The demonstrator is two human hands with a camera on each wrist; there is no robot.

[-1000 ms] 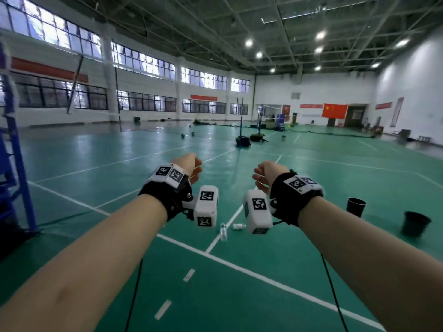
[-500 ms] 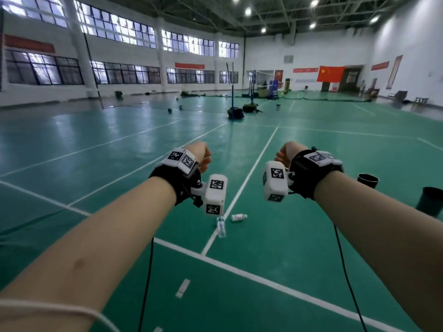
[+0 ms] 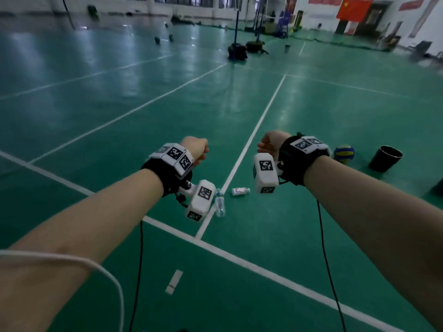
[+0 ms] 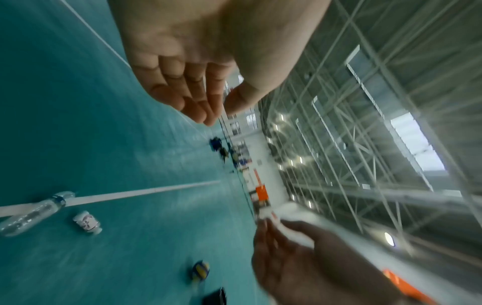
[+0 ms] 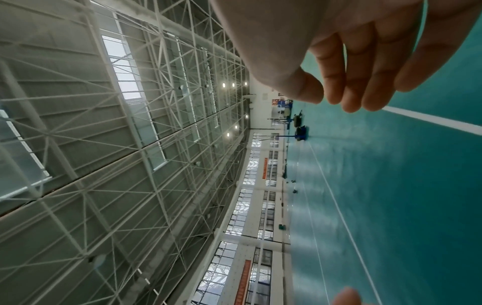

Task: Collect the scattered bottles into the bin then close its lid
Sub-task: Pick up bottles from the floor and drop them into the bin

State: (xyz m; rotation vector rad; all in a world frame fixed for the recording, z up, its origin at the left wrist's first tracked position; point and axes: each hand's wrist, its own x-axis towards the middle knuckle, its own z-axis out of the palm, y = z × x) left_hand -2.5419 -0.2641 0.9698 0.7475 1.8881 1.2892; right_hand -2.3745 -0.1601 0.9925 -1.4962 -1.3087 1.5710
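Two bottles lie on the green court floor ahead of me. A clear plastic bottle (image 3: 219,203) (image 4: 34,212) rests on a white line. A small white bottle (image 3: 240,190) (image 4: 87,222) lies on its side just right of it. A black bin (image 3: 385,158) stands open-topped to the right. My left hand (image 3: 203,152) (image 4: 208,103) hovers above and left of the bottles, fingers loosely curled, holding nothing. My right hand (image 3: 262,146) (image 5: 336,92) hangs opposite it, also loosely curled and empty. No lid shows.
A blue and yellow volleyball (image 3: 344,154) (image 4: 200,270) sits just left of the bin. Another dark container (image 3: 438,188) is cut off at the right edge. Net posts with dark bases (image 3: 237,51) stand far back. Cables (image 3: 328,259) hang from my wrists.
The view has tipped down and moved forward, so the bottles and bin look nearer. The volleyball has come into sight. Both hands stay raised, loosely curled and empty.
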